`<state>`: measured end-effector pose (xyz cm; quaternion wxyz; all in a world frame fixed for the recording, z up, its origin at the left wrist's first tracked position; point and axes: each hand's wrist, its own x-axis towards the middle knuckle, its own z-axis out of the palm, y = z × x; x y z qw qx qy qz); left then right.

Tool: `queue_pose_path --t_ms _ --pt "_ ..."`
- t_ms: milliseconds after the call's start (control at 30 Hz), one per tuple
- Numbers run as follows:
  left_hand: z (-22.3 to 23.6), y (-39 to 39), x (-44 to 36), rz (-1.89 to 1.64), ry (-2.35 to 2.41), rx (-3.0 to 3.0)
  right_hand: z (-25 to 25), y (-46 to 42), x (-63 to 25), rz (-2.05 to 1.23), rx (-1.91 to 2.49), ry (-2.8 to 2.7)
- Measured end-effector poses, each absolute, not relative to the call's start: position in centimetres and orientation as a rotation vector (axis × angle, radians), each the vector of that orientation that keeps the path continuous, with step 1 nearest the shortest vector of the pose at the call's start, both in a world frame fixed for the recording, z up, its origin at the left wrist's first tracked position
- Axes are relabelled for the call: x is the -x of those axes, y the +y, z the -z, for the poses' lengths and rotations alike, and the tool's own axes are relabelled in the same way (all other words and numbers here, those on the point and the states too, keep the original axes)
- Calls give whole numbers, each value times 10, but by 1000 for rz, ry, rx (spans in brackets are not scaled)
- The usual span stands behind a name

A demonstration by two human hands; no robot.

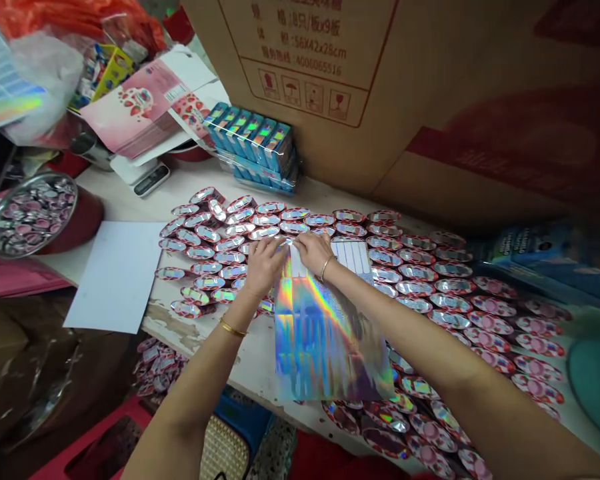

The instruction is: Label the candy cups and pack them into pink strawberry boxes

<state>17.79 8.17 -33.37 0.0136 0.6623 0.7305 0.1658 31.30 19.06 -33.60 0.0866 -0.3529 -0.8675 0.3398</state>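
Head view, far left: a red metal pot (pixel 90 210) stood filled with small pink-and-silver pieces (pixel 33 217), and next to it a blank white sheet (pixel 117 277) lay partly over the edge of the worktop (pixel 187 175). Behind these were strawberry-printed pink cardboard sheets (pixel 135 100) and a digital scale (pixel 151 177). Oval strawberry-patterned containers (pixel 185 273) with shiny tops began just right of the white sheet and spread in rows across to the right. Behind them sat a film-wrapped pack of blue boxes (pixel 253 147). Your left hand (pixel 266 263), a gold bracelet at the wrist, had its fingers bent at the top edge of the holographic sticker sheet (pixel 325 347), which lay in front of you among the containers. Your right hand (pixel 313 252) met it there, fingertips close to the left's; whether either pinched the edge, you couldn't tell. A large printed carton (pixel 340 140) rose behind, and a teal round object (pixel 597 373) stood far right.
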Motion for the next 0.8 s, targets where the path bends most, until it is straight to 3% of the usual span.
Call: queue_pose_path --t_ms 200,400,600,800 --pt "339 38 -196 -603 2234 -2072 338 195 -313 -901 1122 -2644" --pt "330 33 -183 -1153 2418 -1806 342 193 -313 -839 1138 -2703" --pt "337 87 -178 -416 2349 -2011 346 191 -314 -817 1114 -2707" --pt "355 78 -179 -384 2311 -2180 355 192 -316 -807 1087 -2657"
